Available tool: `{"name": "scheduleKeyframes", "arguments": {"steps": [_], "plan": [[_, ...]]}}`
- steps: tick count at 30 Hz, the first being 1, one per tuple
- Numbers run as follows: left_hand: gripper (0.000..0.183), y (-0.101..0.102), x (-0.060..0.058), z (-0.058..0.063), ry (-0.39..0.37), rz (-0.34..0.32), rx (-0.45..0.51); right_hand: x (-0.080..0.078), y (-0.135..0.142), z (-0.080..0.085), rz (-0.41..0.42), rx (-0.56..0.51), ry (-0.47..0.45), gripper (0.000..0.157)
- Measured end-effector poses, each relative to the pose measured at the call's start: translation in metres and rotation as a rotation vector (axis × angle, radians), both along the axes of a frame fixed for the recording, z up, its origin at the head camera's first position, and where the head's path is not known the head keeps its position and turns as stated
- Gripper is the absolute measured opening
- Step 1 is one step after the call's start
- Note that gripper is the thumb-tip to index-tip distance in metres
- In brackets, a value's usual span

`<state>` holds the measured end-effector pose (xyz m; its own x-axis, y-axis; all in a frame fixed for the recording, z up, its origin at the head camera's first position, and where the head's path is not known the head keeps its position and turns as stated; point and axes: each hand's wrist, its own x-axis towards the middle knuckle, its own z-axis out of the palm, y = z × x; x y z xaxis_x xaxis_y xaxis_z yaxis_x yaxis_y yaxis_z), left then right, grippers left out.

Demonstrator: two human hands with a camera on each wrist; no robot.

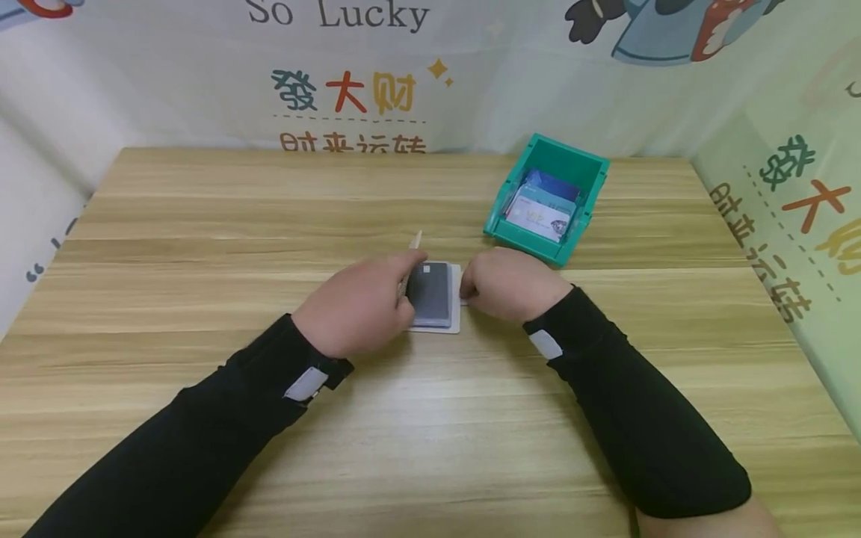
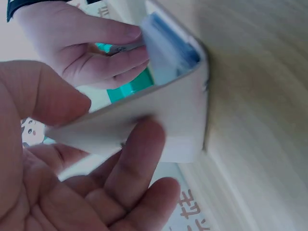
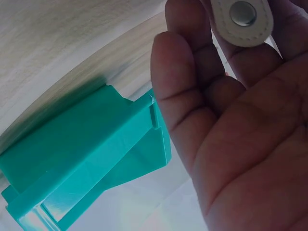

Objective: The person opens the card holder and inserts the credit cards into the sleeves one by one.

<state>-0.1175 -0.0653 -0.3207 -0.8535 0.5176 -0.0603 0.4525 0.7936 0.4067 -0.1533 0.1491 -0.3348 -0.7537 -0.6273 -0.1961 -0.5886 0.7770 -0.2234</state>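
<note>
A pale card holder lies on the table between both hands, its clear sleeves with a dark grey card facing up. My left hand pinches the raised cover between thumb and fingers, so it stands up at the left. On the other side my right hand holds the holder's strap, which carries a round metal snap. In the left wrist view, bluish sleeves show inside the fold. The right thumb is hidden in the right wrist view.
Just beyond my right hand stands a teal bin with several cards in it. The wooden table reaches back to a printed cloth, and another cloth hangs along the right side.
</note>
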Motion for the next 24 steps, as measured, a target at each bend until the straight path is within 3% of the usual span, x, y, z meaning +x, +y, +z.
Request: {"name": "scheduleKeyframes", "arguments": {"steps": [3,6,10,12,15,19,22,24], "plan": [[0.053,-0.004,-0.001,0.005,0.065,0.054,-0.009,0.000,-0.001,0.000,-0.002,0.010,0.004,0.015],[0.043,-0.009,-0.002,0.006,0.176,0.080,-0.093,0.000,-0.001,-0.001,-0.004,0.015,0.003,0.015],[0.028,-0.015,-0.004,0.001,0.300,0.028,-0.270,0.000,-0.002,0.000,-0.006,0.019,0.007,0.015],[0.025,-0.015,-0.005,-0.002,0.313,-0.019,-0.341,0.000,-0.003,0.001,-0.010,0.021,0.012,0.015],[0.024,-0.010,-0.006,-0.005,0.270,-0.056,-0.400,0.000,-0.003,0.001,-0.013,0.023,0.020,0.015],[0.056,-0.002,-0.007,-0.005,0.230,-0.055,-0.446,0.000,-0.003,-0.001,-0.014,0.023,0.024,0.014],[0.081,0.004,-0.007,-0.005,0.240,-0.062,-0.471,0.000,-0.003,-0.001,-0.016,0.025,0.026,0.014],[0.088,0.007,-0.006,-0.006,0.257,-0.073,-0.488,0.000,-0.003,-0.002,-0.017,0.024,0.029,0.014]]}}
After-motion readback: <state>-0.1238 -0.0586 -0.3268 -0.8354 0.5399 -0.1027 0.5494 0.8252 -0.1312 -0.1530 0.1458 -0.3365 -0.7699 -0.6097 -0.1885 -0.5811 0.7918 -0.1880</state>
